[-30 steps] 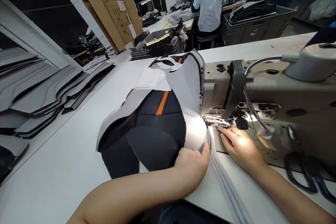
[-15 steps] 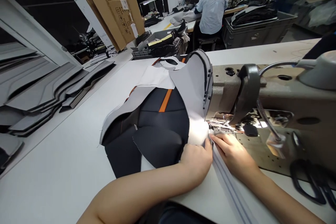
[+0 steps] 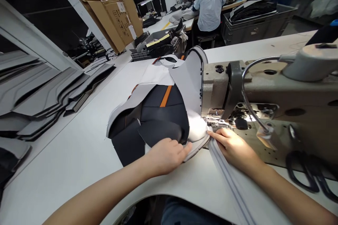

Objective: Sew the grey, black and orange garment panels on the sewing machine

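Observation:
A black and grey sewn cover point(image 3: 163, 112) with an orange stripe lies left of the sewing machine point(image 3: 245, 88). Its curved grey edge reaches under the lit presser foot point(image 3: 211, 122). My left hand point(image 3: 169, 156) is closed on that edge at the near side, fingers curled and thumb pointing toward the machine. A long white strip with dark lines point(image 3: 227, 175) runs from the presser foot down to the table's front edge. Close to the foot, my right hand point(image 3: 232, 144) pinches the strip's upper end, its index finger stretched toward the needle area.
Black scissors point(image 3: 303, 172) lie at the right beside the machine bed. Stacked grey panels point(image 3: 52, 88) line the left side. Behind the table are a grey crate point(image 3: 145, 55), a cardboard box point(image 3: 116, 17) and a seated person in a light shirt point(image 3: 210, 5).
My left hand has moved left, away from the presser foot, along the cover's edge. More of the curved edge now shows. My right hand stays by the foot; the view has shifted slightly.

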Motion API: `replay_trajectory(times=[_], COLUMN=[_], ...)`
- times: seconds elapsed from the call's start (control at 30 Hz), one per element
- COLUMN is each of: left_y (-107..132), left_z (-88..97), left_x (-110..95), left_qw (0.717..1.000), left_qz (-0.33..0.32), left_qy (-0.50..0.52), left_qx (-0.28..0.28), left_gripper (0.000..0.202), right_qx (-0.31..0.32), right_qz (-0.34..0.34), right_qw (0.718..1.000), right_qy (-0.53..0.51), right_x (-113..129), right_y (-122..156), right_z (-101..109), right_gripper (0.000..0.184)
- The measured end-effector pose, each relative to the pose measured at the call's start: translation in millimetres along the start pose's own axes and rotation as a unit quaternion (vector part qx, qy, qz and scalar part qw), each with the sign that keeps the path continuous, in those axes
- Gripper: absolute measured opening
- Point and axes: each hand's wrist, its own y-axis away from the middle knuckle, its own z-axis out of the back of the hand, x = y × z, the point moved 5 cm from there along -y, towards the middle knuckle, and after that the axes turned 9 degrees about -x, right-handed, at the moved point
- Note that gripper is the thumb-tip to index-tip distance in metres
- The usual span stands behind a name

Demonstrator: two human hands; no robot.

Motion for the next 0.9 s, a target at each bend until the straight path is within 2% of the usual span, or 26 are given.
replay_trajectory(times=[0.1,0.23,0.33,0.4,0.43,0.53,0.6,0.7,0.8,0.9], left_y=[-13.9,-34.3,-38.7,-35.4,-32.7,-23.7,-18.6,-16.9,-21.7,-26.6], left_z=[-4.1,-7.0,-4.7,-1.0,0.3,2.8,6.7,12.2,5.7,-5.0], left_x=[-32.2,-70.8,-87.4,-88.4,-86.1,-73.6,-66.5,-62.0,-64.1,-63.4], left_qw=[0.995,0.992,0.981,0.970,0.968,0.976,0.976,0.967,0.963,0.964], left_qz=[-0.085,-0.066,-0.077,-0.080,-0.074,-0.043,-0.030,-0.019,-0.030,-0.014], left_qy=[-0.013,-0.034,-0.023,-0.042,-0.057,-0.097,-0.127,-0.142,-0.127,-0.115], left_qx=[-0.046,-0.099,-0.175,-0.227,-0.234,-0.190,-0.173,-0.212,-0.235,-0.241], left_gripper=[0.039,0.031,0.033,0.029,0.031,0.048,0.046,0.036,0.034,0.036], right_qx=[0.005,-0.008,-0.041,-0.068,-0.076,-0.073,-0.064,-0.057,-0.061,-0.067], right_qz=[-0.001,0.018,-0.001,-0.016,-0.019,-0.005,0.007,0.021,0.035,0.064], right_qw=[1.000,1.000,0.999,0.997,0.996,0.997,0.996,0.996,0.994,0.992], right_qy=[0.011,0.021,0.024,0.027,0.029,0.040,0.055,0.069,0.085,0.088], right_x=[-0.5,2.9,0.8,-3.1,-4.9,-7.3,-6.2,-0.5,8.4,18.5], right_y=[3.0,8.7,11.4,12.8,13.4,14.2,13.6,10.9,8.0,7.5], right_z=[-1.7,-3.2,-1.8,0.4,1.5,2.5,3.0,4.0,6.5,8.5], right_gripper=[0.037,0.040,0.040,0.038,0.037,0.030,0.029,0.029,0.031,0.030])
